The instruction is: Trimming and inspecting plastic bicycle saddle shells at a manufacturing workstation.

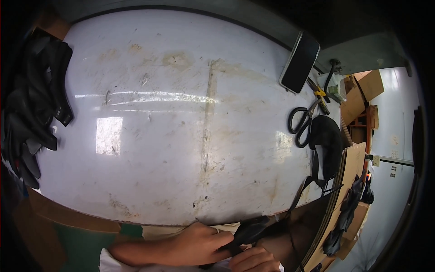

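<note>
At the table's near edge, my left hand (204,240) reaches in from the left, its fingers closed on a dark black piece (252,230) that looks soft and padded. My right hand (255,260) sits just below and to the right, fingers curled in against the same piece. Both hands are low in the picture, off the white tabletop (154,181). The lower part of the black piece is hidden behind my fingers, so its full shape cannot be made out.
Several curved black pieces (36,90) are heaped at the left. Along the right edge lie a phone (300,63), a yellow-and-black hand tool (321,96), black-handled scissors (299,124) and a black piece with straps (327,136). Cardboard (351,167) stands beyond, with more black pieces (346,217).
</note>
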`<action>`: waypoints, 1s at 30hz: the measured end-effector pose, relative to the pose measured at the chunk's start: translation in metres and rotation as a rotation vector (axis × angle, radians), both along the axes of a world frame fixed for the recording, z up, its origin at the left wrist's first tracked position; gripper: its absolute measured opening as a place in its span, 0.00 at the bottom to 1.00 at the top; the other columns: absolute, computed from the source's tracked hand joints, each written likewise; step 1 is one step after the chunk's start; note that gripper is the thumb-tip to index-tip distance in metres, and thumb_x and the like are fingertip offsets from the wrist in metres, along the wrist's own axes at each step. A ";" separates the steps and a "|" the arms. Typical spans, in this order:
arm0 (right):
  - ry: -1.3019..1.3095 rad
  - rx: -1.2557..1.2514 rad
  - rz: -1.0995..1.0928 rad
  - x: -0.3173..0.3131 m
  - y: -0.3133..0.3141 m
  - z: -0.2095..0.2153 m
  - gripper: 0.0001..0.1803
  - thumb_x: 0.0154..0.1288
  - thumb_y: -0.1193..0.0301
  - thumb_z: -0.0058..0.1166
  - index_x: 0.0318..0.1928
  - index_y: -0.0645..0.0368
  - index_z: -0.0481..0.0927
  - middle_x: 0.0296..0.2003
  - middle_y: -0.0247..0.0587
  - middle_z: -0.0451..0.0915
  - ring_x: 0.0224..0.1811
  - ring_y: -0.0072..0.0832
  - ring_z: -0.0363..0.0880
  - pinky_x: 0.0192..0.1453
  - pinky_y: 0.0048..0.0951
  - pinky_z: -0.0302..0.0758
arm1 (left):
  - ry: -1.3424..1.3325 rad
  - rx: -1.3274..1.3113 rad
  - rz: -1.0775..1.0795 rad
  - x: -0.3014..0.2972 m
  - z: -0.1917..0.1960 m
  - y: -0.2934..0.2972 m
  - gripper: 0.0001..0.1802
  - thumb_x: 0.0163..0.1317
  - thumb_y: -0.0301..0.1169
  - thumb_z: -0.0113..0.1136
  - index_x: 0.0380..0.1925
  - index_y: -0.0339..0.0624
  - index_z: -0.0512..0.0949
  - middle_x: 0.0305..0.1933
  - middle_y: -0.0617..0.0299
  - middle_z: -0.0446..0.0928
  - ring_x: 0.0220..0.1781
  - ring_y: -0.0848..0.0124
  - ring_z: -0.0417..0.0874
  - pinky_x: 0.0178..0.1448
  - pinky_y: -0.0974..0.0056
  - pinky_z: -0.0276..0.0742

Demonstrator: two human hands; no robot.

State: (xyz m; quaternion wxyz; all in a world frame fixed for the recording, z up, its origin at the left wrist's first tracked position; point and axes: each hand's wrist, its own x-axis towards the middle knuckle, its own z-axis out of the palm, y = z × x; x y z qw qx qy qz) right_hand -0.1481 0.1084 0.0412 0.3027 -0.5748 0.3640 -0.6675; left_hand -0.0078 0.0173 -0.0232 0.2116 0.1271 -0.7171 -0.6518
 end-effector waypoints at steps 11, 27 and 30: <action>0.000 -0.077 0.305 -0.017 -0.005 -0.006 0.08 0.63 0.80 0.63 0.31 0.61 0.75 0.35 0.52 0.82 0.31 0.43 0.84 0.38 0.46 0.85 | 0.022 0.059 0.051 -0.005 0.002 0.002 0.13 0.46 0.28 0.73 0.28 0.44 0.76 0.15 0.57 0.70 0.16 0.58 0.77 0.20 0.56 0.72; 0.290 0.356 -0.192 -0.058 -0.012 0.012 0.28 0.58 0.56 0.72 0.49 0.66 0.80 0.39 0.61 0.84 0.29 0.42 0.87 0.30 0.32 0.82 | 0.104 -0.233 0.098 0.009 0.062 -0.039 0.18 0.60 0.33 0.74 0.48 0.38 0.86 0.24 0.65 0.76 0.19 0.70 0.78 0.24 0.66 0.75; -0.177 0.705 -0.115 -0.055 -0.009 0.016 0.22 0.54 0.63 0.77 0.40 0.69 0.86 0.33 0.63 0.84 0.27 0.45 0.88 0.29 0.34 0.84 | 0.083 -0.336 0.241 0.005 0.060 -0.039 0.18 0.59 0.34 0.75 0.46 0.38 0.86 0.29 0.66 0.76 0.20 0.69 0.77 0.27 0.66 0.76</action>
